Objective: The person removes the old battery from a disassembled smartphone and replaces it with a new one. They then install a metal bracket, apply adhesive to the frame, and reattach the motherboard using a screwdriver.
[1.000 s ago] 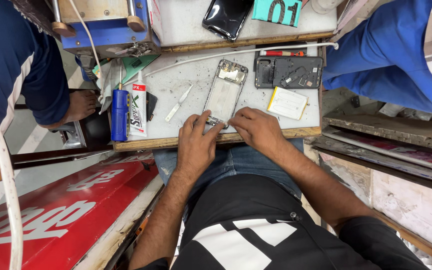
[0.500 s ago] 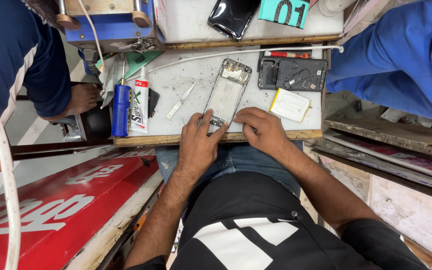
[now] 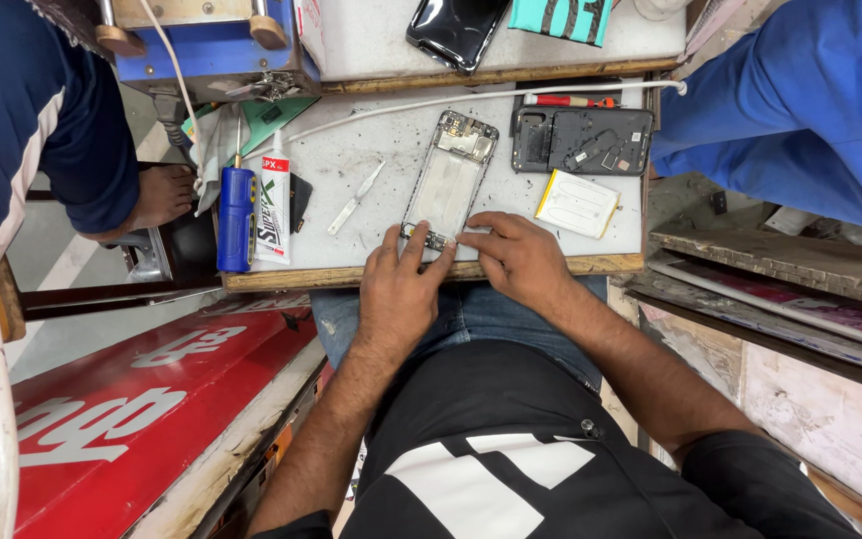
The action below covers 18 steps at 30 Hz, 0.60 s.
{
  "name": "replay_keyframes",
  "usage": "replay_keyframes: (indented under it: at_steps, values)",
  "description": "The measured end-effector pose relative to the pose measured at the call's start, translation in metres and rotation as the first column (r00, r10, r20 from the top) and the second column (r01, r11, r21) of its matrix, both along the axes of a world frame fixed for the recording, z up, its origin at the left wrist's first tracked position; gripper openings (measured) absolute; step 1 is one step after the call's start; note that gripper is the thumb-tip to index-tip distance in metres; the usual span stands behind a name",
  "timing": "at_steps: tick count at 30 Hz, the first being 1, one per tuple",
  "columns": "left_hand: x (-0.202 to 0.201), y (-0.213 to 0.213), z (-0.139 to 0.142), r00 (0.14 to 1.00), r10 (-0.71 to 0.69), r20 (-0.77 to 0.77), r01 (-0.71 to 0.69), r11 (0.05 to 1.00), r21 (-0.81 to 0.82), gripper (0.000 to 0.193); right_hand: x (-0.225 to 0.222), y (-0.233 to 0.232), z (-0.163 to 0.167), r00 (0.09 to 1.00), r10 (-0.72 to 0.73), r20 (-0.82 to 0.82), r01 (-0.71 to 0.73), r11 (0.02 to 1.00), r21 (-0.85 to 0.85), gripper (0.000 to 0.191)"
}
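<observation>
1. We look down on a small grey bench (image 3: 351, 190) with a wooden front edge, crowded between a red signboard (image 3: 102, 399) at lower left and stacked boards at right.
2. A second person in a blue sleeve (image 3: 780, 120) sits at upper right; another in dark blue is at upper left, with a bare foot (image 3: 162, 195) just beside the bench.
3. A blue machine (image 3: 202, 45) stands at the top left corner, and a white cable (image 3: 471, 97) runs across the bench.
4. Our left hand (image 3: 401, 289) rests at the bench edge, fingers spread narrow, fingertips pressing the near end of the phone frame (image 3: 448, 180).
5. Our right hand (image 3: 516, 260) lies just beside it, index finger flat against the same end; neither hand grips anything.
6. The frame lies open, mid-bench, tilted slightly.
7. A dark back cover (image 3: 581, 140) lies to its right, with a white battery (image 3: 577, 203) below it.
8. A blue tool (image 3: 235, 218) and a white tube (image 3: 272, 208) lie side by side at left.
9. Tweezers (image 3: 355, 200) lie between the tube and the frame.
</observation>
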<state>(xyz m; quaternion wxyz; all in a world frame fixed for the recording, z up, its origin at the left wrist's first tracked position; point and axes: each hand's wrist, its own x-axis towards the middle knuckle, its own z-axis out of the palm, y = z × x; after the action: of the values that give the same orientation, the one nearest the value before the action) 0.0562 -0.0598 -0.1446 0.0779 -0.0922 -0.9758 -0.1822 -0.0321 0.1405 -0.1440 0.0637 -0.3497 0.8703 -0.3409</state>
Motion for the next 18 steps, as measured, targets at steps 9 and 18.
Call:
replay_keyframes:
  at_steps: [9, 18]
  values:
    - [0.002, 0.005, -0.002, 1.0, 0.0, -0.022, -0.001, 1.0, -0.024, 0.039, 0.016, 0.005, 0.007, 0.979, 0.066, -0.195, -0.057, 0.997, 0.054, 0.053]
    - [0.002, 0.005, -0.001, 1.0, 0.003, 0.001, -0.003, 1.0, -0.029, 0.037, 0.023, -0.004, 0.02, 0.958, 0.047, -0.282, 0.041, 0.953, 0.3, 0.06]
